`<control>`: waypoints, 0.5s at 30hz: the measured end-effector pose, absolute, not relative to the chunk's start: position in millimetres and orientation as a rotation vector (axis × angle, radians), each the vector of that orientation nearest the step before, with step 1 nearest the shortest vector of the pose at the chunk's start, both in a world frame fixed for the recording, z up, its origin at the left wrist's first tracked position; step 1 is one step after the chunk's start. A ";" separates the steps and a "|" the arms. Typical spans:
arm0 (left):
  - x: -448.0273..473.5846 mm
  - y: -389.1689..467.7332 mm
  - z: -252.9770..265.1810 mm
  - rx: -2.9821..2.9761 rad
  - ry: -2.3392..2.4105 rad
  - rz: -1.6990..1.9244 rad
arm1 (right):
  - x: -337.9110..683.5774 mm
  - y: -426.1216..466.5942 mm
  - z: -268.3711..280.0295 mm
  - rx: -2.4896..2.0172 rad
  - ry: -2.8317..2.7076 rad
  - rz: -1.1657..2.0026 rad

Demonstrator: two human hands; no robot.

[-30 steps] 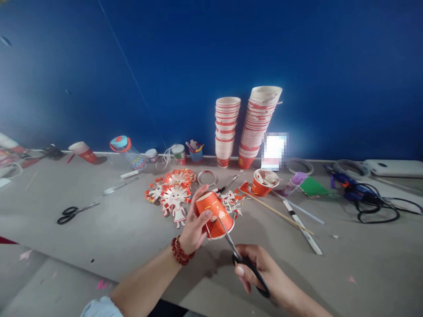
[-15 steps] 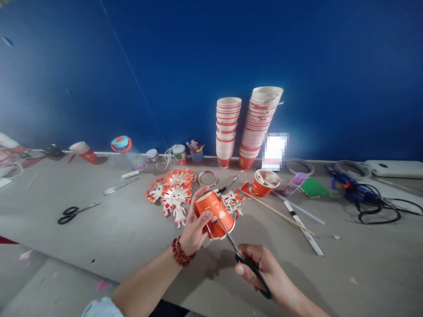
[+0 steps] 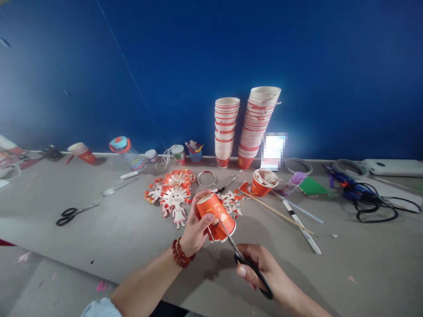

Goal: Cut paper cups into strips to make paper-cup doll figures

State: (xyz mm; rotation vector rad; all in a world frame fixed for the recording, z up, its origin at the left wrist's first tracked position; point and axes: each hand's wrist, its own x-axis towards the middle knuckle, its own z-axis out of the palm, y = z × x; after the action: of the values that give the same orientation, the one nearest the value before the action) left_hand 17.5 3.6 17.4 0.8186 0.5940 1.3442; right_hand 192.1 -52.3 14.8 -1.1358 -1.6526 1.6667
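My left hand (image 3: 195, 229) is closed around an orange-red paper cup (image 3: 214, 212), tilted with its base up toward the far left and its open end toward me. Slits run into the cup's wall from the open end. My right hand (image 3: 259, 268) grips black-handled scissors (image 3: 233, 245), and their blades lie against the cup's side, partly in the wall. Beyond my left hand are paper figures (image 3: 178, 211) with fringed red and white hair. Red and white paper scraps (image 3: 233, 200) lie just behind the cup.
Two tall stacks of paper cups (image 3: 226, 127) stand against the blue wall. A cup of scraps (image 3: 262, 187), a wooden stick (image 3: 280, 213), a marker (image 3: 302, 229) and a glue gun (image 3: 355, 193) lie to the right. Another pair of scissors (image 3: 74, 213) rests at left.
The cup has tipped slightly, its base a little lower. Both hands keep their grips, and the scissors stay at nearly the same place on the cup. The view has shifted slightly.
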 end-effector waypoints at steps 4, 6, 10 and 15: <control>16.9 4.4 18.6 0.801 0.587 1.357 | 191.7 -52.5 14.9 -1.194 -1.682 1.584; 16.7 4.4 19.9 0.801 0.581 1.361 | 191.2 -52.7 14.4 -1.218 -1.705 1.516; 16.5 3.7 20.9 0.800 0.589 1.379 | 189.0 -53.9 10.6 -1.244 -1.636 1.579; 18.3 2.4 16.7 0.793 0.626 1.340 | 186.7 -54.5 9.9 -1.198 -1.549 1.700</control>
State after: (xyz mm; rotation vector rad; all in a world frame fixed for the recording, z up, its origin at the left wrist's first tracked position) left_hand 18.3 2.4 16.7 0.7932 0.6261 1.3402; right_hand 186.7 -54.5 9.9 -1.1980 -1.5488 1.6995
